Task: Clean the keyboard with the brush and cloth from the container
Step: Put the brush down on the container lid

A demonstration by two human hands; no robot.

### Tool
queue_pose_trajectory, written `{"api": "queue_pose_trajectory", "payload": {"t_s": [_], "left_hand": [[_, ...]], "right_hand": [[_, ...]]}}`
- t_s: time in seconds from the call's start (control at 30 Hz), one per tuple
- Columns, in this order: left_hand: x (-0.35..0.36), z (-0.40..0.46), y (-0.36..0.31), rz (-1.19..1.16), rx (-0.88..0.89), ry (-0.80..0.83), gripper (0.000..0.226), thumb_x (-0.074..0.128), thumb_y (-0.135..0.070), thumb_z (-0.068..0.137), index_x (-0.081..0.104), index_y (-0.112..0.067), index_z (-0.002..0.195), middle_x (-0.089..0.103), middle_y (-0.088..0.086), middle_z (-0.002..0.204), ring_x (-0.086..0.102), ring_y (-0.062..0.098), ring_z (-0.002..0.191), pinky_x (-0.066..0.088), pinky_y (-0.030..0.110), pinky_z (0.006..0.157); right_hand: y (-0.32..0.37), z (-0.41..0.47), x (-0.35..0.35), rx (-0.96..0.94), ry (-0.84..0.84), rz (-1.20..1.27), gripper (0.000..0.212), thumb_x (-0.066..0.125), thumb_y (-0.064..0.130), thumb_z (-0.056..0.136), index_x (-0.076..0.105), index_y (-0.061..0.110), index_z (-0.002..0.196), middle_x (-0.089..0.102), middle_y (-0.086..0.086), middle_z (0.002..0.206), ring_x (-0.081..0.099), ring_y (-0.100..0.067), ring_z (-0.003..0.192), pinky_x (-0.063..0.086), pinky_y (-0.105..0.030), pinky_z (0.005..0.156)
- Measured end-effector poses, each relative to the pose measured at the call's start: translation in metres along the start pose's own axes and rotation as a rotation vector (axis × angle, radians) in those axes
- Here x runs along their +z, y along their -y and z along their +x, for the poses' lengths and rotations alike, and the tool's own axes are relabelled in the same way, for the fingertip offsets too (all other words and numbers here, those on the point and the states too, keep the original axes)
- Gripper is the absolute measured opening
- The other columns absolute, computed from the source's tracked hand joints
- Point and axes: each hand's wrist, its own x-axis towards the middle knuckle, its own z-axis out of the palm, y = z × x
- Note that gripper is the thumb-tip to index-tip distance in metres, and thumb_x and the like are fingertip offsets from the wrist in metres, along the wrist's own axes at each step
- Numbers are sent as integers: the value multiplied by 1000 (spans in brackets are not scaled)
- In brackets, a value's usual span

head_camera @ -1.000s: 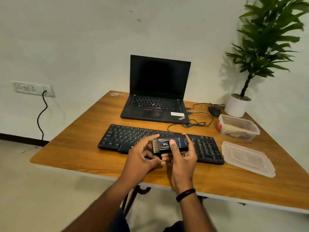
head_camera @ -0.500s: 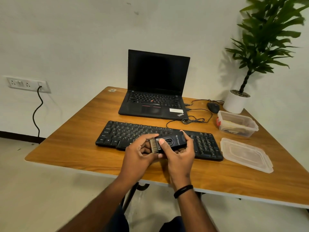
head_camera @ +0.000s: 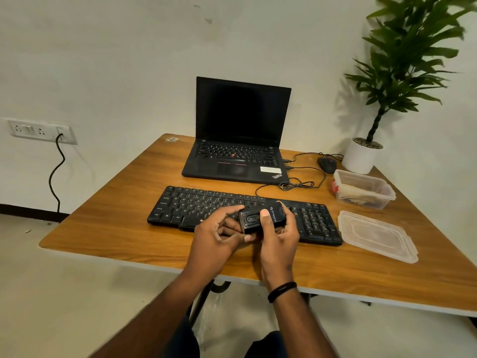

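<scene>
The brush (head_camera: 262,218), a black block, is held over the keyboard (head_camera: 245,214) near the tabletop's front edge. The right hand (head_camera: 278,237) grips it, thumb on top; the left hand (head_camera: 218,236) pinches its left end. Its bristles don't show, so brushing now would likely scrape plastic across keys. The open container (head_camera: 362,189) sits by the right edge.

Both hands (head_camera: 247,233) curled, fingertips together

An open black laptop (head_camera: 238,140) with a dark screen is set at the back of the wooden table (head_camera: 116,210). A black mouse (head_camera: 327,164) is placed near a potted plant (head_camera: 387,81). A black cable (head_camera: 55,174) is plugged into a wall socket (head_camera: 41,131)
</scene>
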Motion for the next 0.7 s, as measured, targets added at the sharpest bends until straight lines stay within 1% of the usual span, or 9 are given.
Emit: {"api": "queue_pose_trajectory", "payload": {"t_s": [0.1, 0.2, 0.23, 0.3, 0.37, 0.43, 0.53, 0.6, 0.7], "left_hand": [[2, -1, 0, 32, 4, -32, 64, 89, -8, 72, 63, -32, 126, 70, -2, 84, 70, 13, 81, 61, 28, 72], [3, -1, 0, 58, 8, -47, 64, 88, -11, 72, 63, -26, 130, 70, 1, 89, 71, 16, 83, 61, 27, 71], [6, 0, -2, 63, 13, -38, 64, 88, -10, 73, 63, -27, 129, 70, 1, 90, 71, 16, 84, 60, 24, 70], [18, 2, -9, 77, 18, 2, 62, 88, -8, 73, 64, -29, 126, 70, -2, 88, 70, 12, 82, 57, 18, 67], [36, 8, -14, 160, 63, 55, 61, 89, -14, 72, 65, -32, 124, 71, -8, 90, 69, 9, 82, 58, 21, 70], [59, 19, -20, 338, 156, 104, 59, 89, -29, 71, 64, -33, 125, 68, -16, 102, 65, 3, 91, 57, 27, 81], [97, 40, -33, 520, 257, 215, 57, 84, -46, 73, 63, -33, 125, 55, -19, 110, 51, 5, 106, 45, 31, 95], [125, 54, -41, 620, 281, 301, 51, 79, -52, 76, 63, -36, 121, 52, -18, 108, 46, 8, 109, 36, 32, 94], [166, 69, -46, 740, 309, 387, 48, 73, -58, 80, 63, -35, 121, 55, -11, 114, 43, 14, 114, 32, 34, 95]], "right_hand": [[4, -4, 1, -41, -6, -64, 53, 68, 28, 92, 48, 16, 140, 64, -6, 122, 68, -5, 92, 58, -25, 75], [11, -8, -3, -113, -47, -167, 52, 69, 29, 92, 51, 18, 139, 58, 0, 122, 64, -6, 100, 55, -15, 74], [14, -7, -8, -142, -76, -199, 48, 70, 29, 91, 55, 16, 135, 55, 0, 121, 62, -4, 101, 54, -12, 73], [20, -2, -22, -206, -146, -244, 42, 74, 23, 88, 61, 12, 126, 56, 0, 114, 60, 7, 98, 50, -6, 69], [25, 7, -43, -251, -247, -260, 37, 79, 19, 83, 64, 11, 117, 62, 3, 105, 59, 15, 92, 47, -3, 67], [31, 18, -67, -244, -336, -224, 33, 81, 19, 81, 66, 11, 108, 67, 5, 99, 63, 11, 86, 49, -6, 67], [36, 36, -102, -214, -422, -231, 23, 77, 21, 84, 65, 13, 101, 68, 9, 94, 64, 5, 82, 49, -8, 67], [39, 48, -126, -187, -444, -288, 12, 72, 20, 89, 65, 18, 99, 66, 11, 93, 63, 0, 87, 47, -9, 69], [39, 68, -159, -165, -477, -393, 8, 66, 16, 93, 66, 22, 99, 66, 10, 93, 61, 0, 88, 48, -17, 76]]}}
